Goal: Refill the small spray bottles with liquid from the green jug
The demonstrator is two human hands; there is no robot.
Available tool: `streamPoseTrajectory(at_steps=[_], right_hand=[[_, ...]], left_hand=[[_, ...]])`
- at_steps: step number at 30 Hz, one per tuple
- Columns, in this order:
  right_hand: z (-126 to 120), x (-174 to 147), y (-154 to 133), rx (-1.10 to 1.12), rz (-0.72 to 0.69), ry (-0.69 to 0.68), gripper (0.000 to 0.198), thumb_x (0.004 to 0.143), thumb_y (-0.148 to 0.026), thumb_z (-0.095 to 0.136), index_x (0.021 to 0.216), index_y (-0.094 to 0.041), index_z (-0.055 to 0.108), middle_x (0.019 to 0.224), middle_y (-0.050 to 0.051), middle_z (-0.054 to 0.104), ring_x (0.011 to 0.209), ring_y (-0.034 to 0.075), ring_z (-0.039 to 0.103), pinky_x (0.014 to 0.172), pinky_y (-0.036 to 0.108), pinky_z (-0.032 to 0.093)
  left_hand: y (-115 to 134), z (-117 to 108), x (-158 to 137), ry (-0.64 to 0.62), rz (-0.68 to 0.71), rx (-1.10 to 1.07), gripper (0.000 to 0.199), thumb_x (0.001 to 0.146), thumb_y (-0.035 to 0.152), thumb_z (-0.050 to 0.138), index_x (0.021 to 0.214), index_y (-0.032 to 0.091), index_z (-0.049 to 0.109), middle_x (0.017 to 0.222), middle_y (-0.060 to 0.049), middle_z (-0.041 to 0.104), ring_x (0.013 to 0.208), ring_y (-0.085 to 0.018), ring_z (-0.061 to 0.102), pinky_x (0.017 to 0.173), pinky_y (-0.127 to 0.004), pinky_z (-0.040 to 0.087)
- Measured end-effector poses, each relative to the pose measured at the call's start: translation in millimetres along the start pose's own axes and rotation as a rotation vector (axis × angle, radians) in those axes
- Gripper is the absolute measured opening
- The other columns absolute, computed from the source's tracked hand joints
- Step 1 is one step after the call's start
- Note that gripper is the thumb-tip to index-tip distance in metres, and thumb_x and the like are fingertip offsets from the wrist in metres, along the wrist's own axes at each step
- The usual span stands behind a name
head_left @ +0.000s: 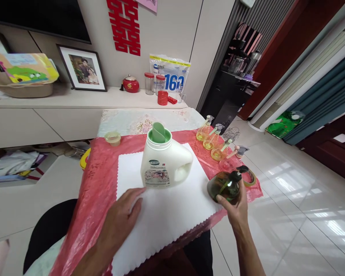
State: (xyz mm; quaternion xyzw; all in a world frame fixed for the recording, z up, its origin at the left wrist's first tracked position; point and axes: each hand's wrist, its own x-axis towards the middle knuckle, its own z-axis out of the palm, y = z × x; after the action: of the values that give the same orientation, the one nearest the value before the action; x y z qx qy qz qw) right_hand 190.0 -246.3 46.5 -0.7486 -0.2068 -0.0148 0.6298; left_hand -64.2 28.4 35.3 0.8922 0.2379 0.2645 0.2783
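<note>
A white detergent jug [156,174] with a green spout in its uncapped mouth stands upright on a white scalloped-edge mat [166,214]. My left hand [126,211] lies open at the jug's lower left, fingers stretched and thumb apart, the fingertips by its base. At the mat's right edge, my right hand [237,205] is wrapped round a dark green pump bottle [224,186], which is tilted with its black pump toward the right. Some of the right fingers are hidden behind the bottle.
Several clear spray bottles with yellow liquid [209,142] line the table's right side, near a tape roll [249,177]. A small bowl [112,138] sits at the back left on the red plastic cover [99,168]. Behind stands a cabinet [80,101] with red-lidded jars [149,84].
</note>
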Motion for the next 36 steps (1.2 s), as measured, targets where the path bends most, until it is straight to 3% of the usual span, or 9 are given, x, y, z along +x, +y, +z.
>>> streamPoseTrajectory(at_steps=[5,8,12,15,19,23,30,33,36], right_hand=[[24,-47,-28,0.361,0.168,-0.493,0.120,0.068,-0.046,0.095,0.162,-0.017,0.027,0.146,0.019,0.043,0.132,0.034,0.051,0.107,0.045,0.051],[39,-65,-46,0.418,0.296,-0.769,0.126,0.061,-0.051,0.099,0.162,-0.020,0.030,0.151,0.016,0.038,0.139,0.034,0.043,0.115,0.043,0.044],[50,-79,-57,0.292,0.334,-0.954,0.117,0.058,-0.055,0.099,0.157,-0.021,0.046,0.148,0.012,0.043,0.140,0.036,0.041,0.115,0.043,0.043],[51,-87,-49,0.251,0.355,-0.998,0.111,0.057,-0.054,0.100,0.152,-0.023,0.053,0.141,0.011,0.050,0.135,0.036,0.046,0.111,0.041,0.048],[53,-85,-46,0.193,0.346,-1.058,0.100,0.065,-0.057,0.096,0.150,-0.024,0.056,0.139,0.009,0.052,0.129,0.034,0.052,0.113,0.039,0.047],[65,-74,-68,0.293,0.303,-1.180,0.095,0.074,-0.062,0.088,0.154,-0.024,0.053,0.145,0.008,0.048,0.134,0.032,0.048,0.120,0.040,0.037],[79,-69,-86,0.299,0.330,-1.133,0.096,0.068,-0.065,0.087,0.148,-0.020,0.059,0.136,0.011,0.053,0.131,0.036,0.049,0.117,0.044,0.040],[82,-65,-76,0.260,0.364,-1.092,0.089,0.068,-0.067,0.086,0.142,-0.024,0.064,0.130,0.010,0.058,0.132,0.038,0.049,0.117,0.048,0.040],[87,-62,-72,0.236,0.386,-1.063,0.072,0.070,-0.065,0.086,0.131,-0.030,0.071,0.127,0.008,0.059,0.136,0.037,0.046,0.119,0.051,0.037]], left_hand=[[69,-14,-5,-0.111,0.070,-0.365,0.033,0.099,0.034,0.054,0.128,0.029,0.069,0.123,-0.006,0.075,0.111,-0.021,0.073,0.096,-0.029,0.059],[82,-23,0,-0.249,0.021,-0.571,0.040,0.099,0.040,0.056,0.138,0.031,0.064,0.140,-0.007,0.067,0.130,-0.025,0.063,0.113,-0.037,0.050],[83,-41,4,-0.524,-0.149,-0.914,0.045,0.097,0.045,0.062,0.139,0.029,0.064,0.146,-0.009,0.064,0.136,-0.031,0.059,0.117,-0.046,0.046],[81,-52,5,-0.671,-0.241,-1.095,0.047,0.092,0.047,0.070,0.135,0.028,0.068,0.144,-0.010,0.066,0.138,-0.034,0.057,0.118,-0.050,0.043],[82,-56,5,-0.733,-0.227,-1.262,0.045,0.091,0.046,0.073,0.132,0.029,0.070,0.126,-0.009,0.074,0.126,-0.032,0.064,0.112,-0.050,0.046],[85,-53,7,-0.700,-0.268,-1.365,0.037,0.087,0.041,0.079,0.122,0.028,0.074,0.108,-0.005,0.077,0.107,-0.025,0.070,0.100,-0.042,0.051],[89,-42,3,-0.575,-0.404,-1.365,0.055,0.056,0.034,0.100,0.104,0.023,0.074,0.096,-0.001,0.073,0.091,-0.020,0.067,0.079,-0.028,0.051],[90,-45,2,-0.544,-0.343,-1.303,0.061,0.060,0.045,0.097,0.111,0.022,0.073,0.103,-0.005,0.075,0.099,-0.025,0.068,0.085,-0.032,0.052],[91,-59,5,-0.591,-0.202,-1.227,0.060,0.077,0.057,0.083,0.126,0.025,0.071,0.117,-0.008,0.075,0.114,-0.030,0.066,0.100,-0.040,0.050]])
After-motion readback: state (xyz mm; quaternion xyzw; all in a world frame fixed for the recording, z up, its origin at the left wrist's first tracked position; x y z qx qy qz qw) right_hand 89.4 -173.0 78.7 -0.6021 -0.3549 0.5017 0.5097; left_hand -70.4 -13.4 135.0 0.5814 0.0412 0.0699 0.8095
